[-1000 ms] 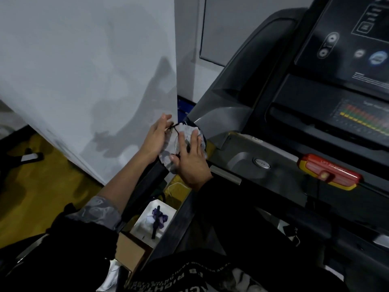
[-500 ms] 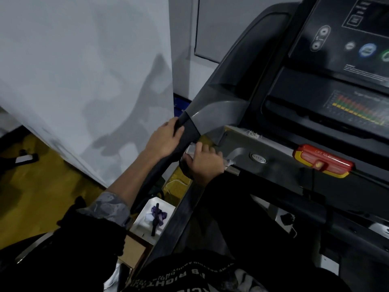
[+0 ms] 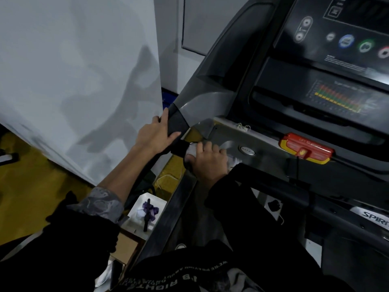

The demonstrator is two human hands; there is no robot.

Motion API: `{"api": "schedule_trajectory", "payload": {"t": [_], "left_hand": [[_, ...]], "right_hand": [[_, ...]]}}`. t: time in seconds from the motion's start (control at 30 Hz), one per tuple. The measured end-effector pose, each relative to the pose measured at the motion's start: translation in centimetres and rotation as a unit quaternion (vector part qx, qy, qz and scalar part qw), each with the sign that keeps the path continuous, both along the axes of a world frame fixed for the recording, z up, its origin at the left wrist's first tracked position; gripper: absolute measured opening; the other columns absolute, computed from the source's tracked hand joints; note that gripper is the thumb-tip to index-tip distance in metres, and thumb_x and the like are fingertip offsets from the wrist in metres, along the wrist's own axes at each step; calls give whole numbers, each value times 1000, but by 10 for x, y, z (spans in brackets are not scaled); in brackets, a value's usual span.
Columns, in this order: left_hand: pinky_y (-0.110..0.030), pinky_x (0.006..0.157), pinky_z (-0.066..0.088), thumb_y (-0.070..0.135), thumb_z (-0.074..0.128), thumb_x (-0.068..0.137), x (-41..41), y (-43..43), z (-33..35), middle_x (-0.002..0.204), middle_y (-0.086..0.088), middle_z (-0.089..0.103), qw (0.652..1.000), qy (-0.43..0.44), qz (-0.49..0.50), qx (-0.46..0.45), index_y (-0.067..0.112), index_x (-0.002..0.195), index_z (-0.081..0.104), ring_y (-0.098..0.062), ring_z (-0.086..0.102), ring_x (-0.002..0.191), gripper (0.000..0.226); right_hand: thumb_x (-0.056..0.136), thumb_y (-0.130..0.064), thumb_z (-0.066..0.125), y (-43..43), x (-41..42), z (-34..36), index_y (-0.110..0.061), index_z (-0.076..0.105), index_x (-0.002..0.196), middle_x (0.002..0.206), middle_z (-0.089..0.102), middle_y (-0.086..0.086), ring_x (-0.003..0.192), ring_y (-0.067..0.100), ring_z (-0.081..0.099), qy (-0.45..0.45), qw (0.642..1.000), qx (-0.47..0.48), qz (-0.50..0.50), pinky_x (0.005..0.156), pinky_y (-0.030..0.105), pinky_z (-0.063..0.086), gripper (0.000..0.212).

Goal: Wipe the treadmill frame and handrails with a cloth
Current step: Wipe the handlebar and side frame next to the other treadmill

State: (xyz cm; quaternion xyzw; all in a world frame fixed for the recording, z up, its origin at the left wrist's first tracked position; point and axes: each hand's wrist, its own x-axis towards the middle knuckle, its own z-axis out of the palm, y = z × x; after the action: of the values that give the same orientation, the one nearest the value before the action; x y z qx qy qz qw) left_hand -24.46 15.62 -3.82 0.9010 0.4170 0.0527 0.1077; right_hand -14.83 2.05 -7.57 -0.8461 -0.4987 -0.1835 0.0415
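The treadmill's left handrail point(image 3: 175, 123) is a black padded bar running down-left from the grey frame arm point(image 3: 202, 102). My left hand point(image 3: 154, 135) grips this handrail from the outside, thumb across its top. My right hand point(image 3: 208, 161) holds a light grey cloth point(image 3: 192, 151) bunched under its curled fingers, pressed against the lower grey crossbar point(image 3: 259, 152) just right of the handrail. Only small bits of cloth show around the fingers.
The console point(image 3: 341, 49) with round buttons stands at upper right, with a red and yellow safety key point(image 3: 306, 148) below it. A white wall panel point(image 3: 73, 76) stands close on the left. A white box point(image 3: 145, 211) and cardboard lie on the yellow floor point(image 3: 27, 186).
Both hands held the cloth on the handrail end a second ago. My left hand now grips the bare handrail, and my right hand has carried the cloth down-right onto the crossbar.
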Motion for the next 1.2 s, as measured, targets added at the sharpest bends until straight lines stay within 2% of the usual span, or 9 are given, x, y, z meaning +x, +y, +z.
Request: {"api": "schedule_trajectory", "payload": {"t": [0.17, 0.3, 0.33, 0.43, 0.5, 0.7, 0.93, 1.07, 1.2], "left_hand": [[-48, 76, 46, 53, 41, 92, 2, -2, 0, 133, -24, 41, 1000, -8, -1, 0, 14, 148, 7, -48, 54, 102, 76], [-48, 74, 46, 53, 40, 92, 0, -5, -1, 132, -22, 42, 1000, -8, 10, 13, 14, 147, 9, -46, 53, 102, 74], [-47, 74, 46, 53, 39, 92, 0, -6, -1, 133, -21, 41, 1000, -4, 10, 17, 14, 147, 9, -45, 53, 102, 74], [-47, 75, 46, 52, 39, 93, 2, -8, -1, 135, -20, 38, 999, 3, 4, 39, 9, 147, 12, -43, 51, 105, 74], [-48, 75, 46, 52, 40, 93, 7, -11, -1, 136, -19, 38, 999, 3, 7, 53, 5, 146, 14, -42, 50, 107, 75], [-47, 81, 43, 51, 39, 93, 19, -21, -2, 134, -19, 41, 996, 3, 68, 65, 4, 143, 19, -40, 47, 111, 72], [-46, 78, 45, 49, 38, 94, 15, -24, -6, 132, -21, 42, 993, 14, 52, 109, 2, 143, 19, -39, 50, 106, 70], [-48, 83, 44, 47, 38, 95, 14, -27, -8, 137, -26, 38, 990, 30, 34, 136, 0, 144, 20, -42, 47, 111, 71], [-50, 84, 44, 47, 41, 93, 14, -29, -8, 136, -29, 39, 987, 47, 24, 153, -1, 143, 23, -45, 48, 110, 72]], "right_hand": [[76, -51, 31, 21, -6, 4, -14, 68, 69, 62, 62, 8, 51, 25, 58, 30, 999, -10, 5, 53, 25, 42, 53], [70, -59, 61, 2, 7, -4, -17, 67, 75, 66, 61, 5, 55, 24, 59, -36, 999, 3, 16, 53, 25, 43, 43], [70, -58, 62, -7, 11, -5, -17, 67, 76, 67, 61, 5, 56, 24, 59, -45, 999, 16, 16, 54, 26, 43, 42], [75, -51, 40, -25, 18, -5, -15, 65, 75, 65, 59, 7, 55, 26, 58, -53, 997, 60, 22, 53, 29, 43, 44], [77, -49, 34, -21, 15, -3, -13, 64, 71, 63, 58, 8, 53, 26, 57, -51, 996, 77, 10, 52, 29, 43, 47], [80, -49, 32, -6, 12, -1, -12, 65, 68, 60, 60, 10, 50, 27, 58, -26, 998, 61, 8, 52, 29, 45, 52], [79, -49, 33, -42, 26, -1, -14, 63, 70, 65, 60, 9, 55, 27, 58, -61, 995, 83, 0, 53, 29, 43, 47], [79, -50, 33, -35, 23, 1, -14, 63, 67, 62, 60, 10, 53, 27, 57, -33, 996, 80, -25, 53, 30, 43, 49], [79, -51, 34, -37, 29, 0, -14, 65, 68, 61, 59, 8, 52, 26, 57, -23, 997, 74, -2, 52, 29, 44, 50]]}}
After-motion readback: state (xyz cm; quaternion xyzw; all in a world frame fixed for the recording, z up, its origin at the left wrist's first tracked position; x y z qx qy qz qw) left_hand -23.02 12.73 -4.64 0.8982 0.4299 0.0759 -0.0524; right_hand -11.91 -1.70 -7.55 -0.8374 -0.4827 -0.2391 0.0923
